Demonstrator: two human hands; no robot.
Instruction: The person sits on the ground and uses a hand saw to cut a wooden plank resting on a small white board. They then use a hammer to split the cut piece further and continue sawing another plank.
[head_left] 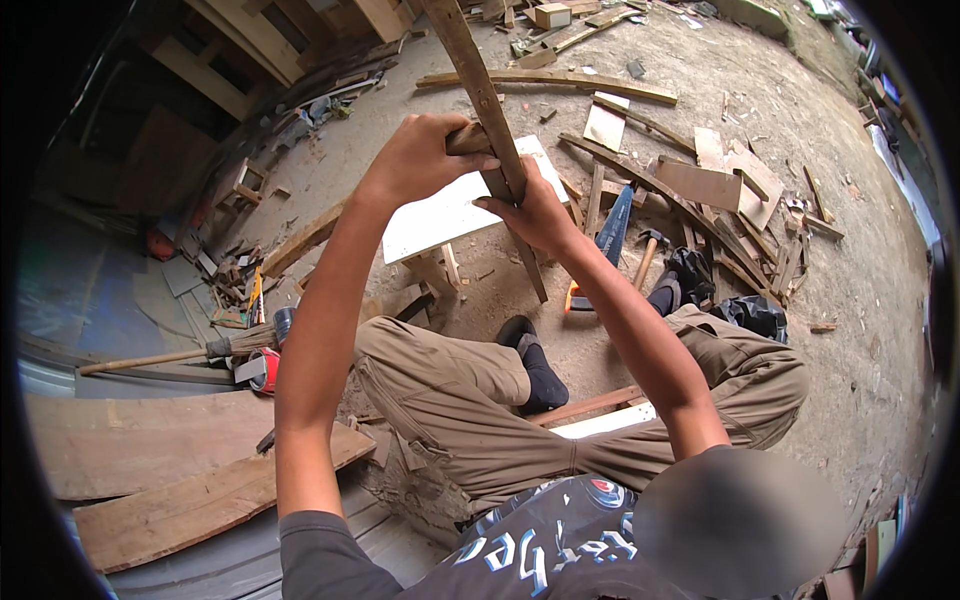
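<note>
A long wooden strip (475,75) rises steeply in front of me, past the far edge of the view. My right hand (542,208) is closed around it, thumb across its near side. A thicker timber (305,240) slants up from the left behind my left forearm and appears to meet the strip. My left hand (425,160) wraps the timber near that crossing, its fingers reaching to the strip. The exact contact between the two pieces is hidden by my fingers. Beneath my hands is a white board (450,215) on short wooden legs.
A handsaw (614,228) with an orange handle and a hammer (650,258) lie right of the board. Scrap wood (720,235) is heaped farther right. Planks (200,500), a broom (235,345) and a red can (264,370) are at left. Black plastic bags (750,315) sit by my knee.
</note>
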